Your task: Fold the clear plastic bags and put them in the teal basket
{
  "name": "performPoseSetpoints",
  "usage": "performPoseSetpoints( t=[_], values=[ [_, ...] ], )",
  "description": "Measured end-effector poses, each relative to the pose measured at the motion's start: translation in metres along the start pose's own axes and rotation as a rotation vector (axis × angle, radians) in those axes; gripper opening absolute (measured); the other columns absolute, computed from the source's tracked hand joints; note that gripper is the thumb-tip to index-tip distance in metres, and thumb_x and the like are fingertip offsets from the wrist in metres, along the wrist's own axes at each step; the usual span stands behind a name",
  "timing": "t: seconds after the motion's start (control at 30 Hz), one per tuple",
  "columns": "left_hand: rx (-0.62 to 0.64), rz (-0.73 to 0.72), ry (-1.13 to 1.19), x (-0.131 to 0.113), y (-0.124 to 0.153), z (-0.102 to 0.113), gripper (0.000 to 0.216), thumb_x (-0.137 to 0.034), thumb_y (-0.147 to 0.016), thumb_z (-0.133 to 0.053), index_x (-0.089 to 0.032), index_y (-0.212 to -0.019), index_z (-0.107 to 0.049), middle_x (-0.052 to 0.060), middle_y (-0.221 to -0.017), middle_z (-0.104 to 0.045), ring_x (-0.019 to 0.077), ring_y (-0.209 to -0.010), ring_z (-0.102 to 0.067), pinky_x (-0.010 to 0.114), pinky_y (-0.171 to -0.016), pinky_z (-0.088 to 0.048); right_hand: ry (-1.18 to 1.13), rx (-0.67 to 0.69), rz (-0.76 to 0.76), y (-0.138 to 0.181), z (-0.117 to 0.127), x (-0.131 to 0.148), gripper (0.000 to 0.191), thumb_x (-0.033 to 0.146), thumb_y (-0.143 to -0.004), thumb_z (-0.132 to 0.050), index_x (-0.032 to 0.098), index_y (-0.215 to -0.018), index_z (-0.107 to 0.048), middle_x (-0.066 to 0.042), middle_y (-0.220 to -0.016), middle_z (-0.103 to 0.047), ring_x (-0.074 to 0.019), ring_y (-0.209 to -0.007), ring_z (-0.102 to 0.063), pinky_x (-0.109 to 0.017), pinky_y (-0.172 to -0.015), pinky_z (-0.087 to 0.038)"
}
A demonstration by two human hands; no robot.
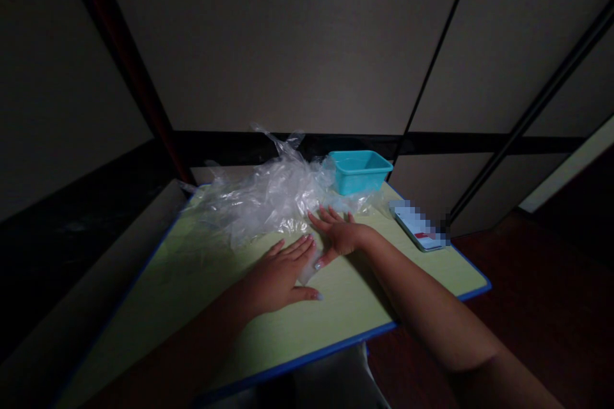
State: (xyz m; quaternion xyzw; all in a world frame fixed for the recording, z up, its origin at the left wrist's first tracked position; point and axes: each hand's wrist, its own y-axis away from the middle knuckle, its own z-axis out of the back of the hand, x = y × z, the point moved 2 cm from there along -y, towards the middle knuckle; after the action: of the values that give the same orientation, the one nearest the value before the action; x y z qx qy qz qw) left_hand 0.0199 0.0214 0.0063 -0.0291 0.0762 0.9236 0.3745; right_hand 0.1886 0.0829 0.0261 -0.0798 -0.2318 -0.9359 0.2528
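My left hand (pixel 283 275) lies flat on the pale green table (pixel 182 281), fingers stretched out and pointing away from me. My right hand (pixel 338 233) also lies flat, fingers spread, just to the right and a little further off. Both palms press on a small clear plastic sheet (pixel 307 271) that shows between them. Just beyond the fingertips sits a crumpled heap of clear plastic bags (pixel 268 198).
A turquoise plastic tub (pixel 359 171) stands at the table's far edge, right of the heap. A phone-like flat device (pixel 419 230) lies near the right edge. The table has a blue rim and stands against a dim panelled wall; dark floor lies to the right.
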Motion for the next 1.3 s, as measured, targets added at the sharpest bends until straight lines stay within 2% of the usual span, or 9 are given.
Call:
performPoseSetpoints(
  t=[0.23,0.43,0.57,0.93,1.13,1.3],
  values=[
    [-0.027,0.099,-0.016,0.005,0.000,-0.002,0.092,-0.072,-0.075,-0.034,-0.010,-0.140,-0.016,0.012,-0.147,-0.006,0.0248,-0.135,-0.004,0.043,-0.107,-0.011,-0.008,0.011,-0.001,-0.001,0.000,-0.001,0.121,0.064,-0.054,-0.066,0.031,-0.138,0.015,-0.011,-0.143,0.025,-0.0365,-0.128,0.022,-0.067,-0.091,0.009],
    [-0.094,0.151,-0.012,0.009,0.002,-0.005,0.066,-0.055,-0.088,-0.020,-0.015,-0.140,-0.019,0.007,-0.147,-0.010,0.0221,-0.136,-0.002,0.046,-0.106,-0.011,-0.008,0.012,-0.004,0.000,0.001,0.000,0.120,0.064,-0.055,-0.066,0.032,-0.138,0.015,-0.011,-0.143,0.024,-0.0347,-0.129,0.021,-0.067,-0.092,0.007],
    [-0.099,0.164,-0.008,0.012,0.003,-0.007,0.060,-0.049,-0.089,-0.025,-0.020,-0.141,-0.017,0.005,-0.148,-0.010,0.0233,-0.135,-0.001,0.048,-0.105,-0.012,-0.010,0.019,-0.010,0.001,0.001,0.000,0.120,0.063,-0.055,-0.066,0.032,-0.137,0.015,-0.011,-0.143,0.024,-0.0353,-0.128,0.021,-0.066,-0.093,0.007],
    [-0.098,0.190,0.006,0.014,0.003,-0.005,0.072,-0.062,-0.081,-0.035,-0.024,-0.141,-0.016,0.010,-0.148,-0.003,0.0277,-0.135,0.001,0.052,-0.103,-0.013,0.001,-0.015,0.046,0.000,0.001,0.000,0.115,0.067,-0.058,-0.062,0.029,-0.139,0.010,-0.012,-0.144,0.021,-0.0333,-0.129,0.020,-0.064,-0.095,0.008],
    [-0.083,0.202,0.040,0.015,0.003,-0.004,0.084,-0.072,-0.075,-0.033,-0.023,-0.141,-0.015,0.012,-0.147,-0.003,0.0306,-0.134,0.002,0.053,-0.103,-0.011,0.014,-0.042,0.103,0.003,-0.003,0.017,0.108,0.067,-0.064,-0.056,0.028,-0.140,0.010,-0.009,-0.144,0.021,-0.0318,-0.130,0.021,-0.061,-0.096,0.010],
    [-0.081,0.206,0.052,0.014,0.003,-0.003,0.083,-0.072,-0.074,-0.034,-0.025,-0.140,-0.019,0.013,-0.147,-0.002,0.0309,-0.134,0.003,0.054,-0.103,-0.011,0.031,-0.093,0.146,0.007,-0.008,0.031,0.105,0.066,-0.067,-0.053,0.028,-0.139,0.014,-0.008,-0.144,0.020,-0.0298,-0.130,0.022,-0.061,-0.096,0.012]
  ],
)
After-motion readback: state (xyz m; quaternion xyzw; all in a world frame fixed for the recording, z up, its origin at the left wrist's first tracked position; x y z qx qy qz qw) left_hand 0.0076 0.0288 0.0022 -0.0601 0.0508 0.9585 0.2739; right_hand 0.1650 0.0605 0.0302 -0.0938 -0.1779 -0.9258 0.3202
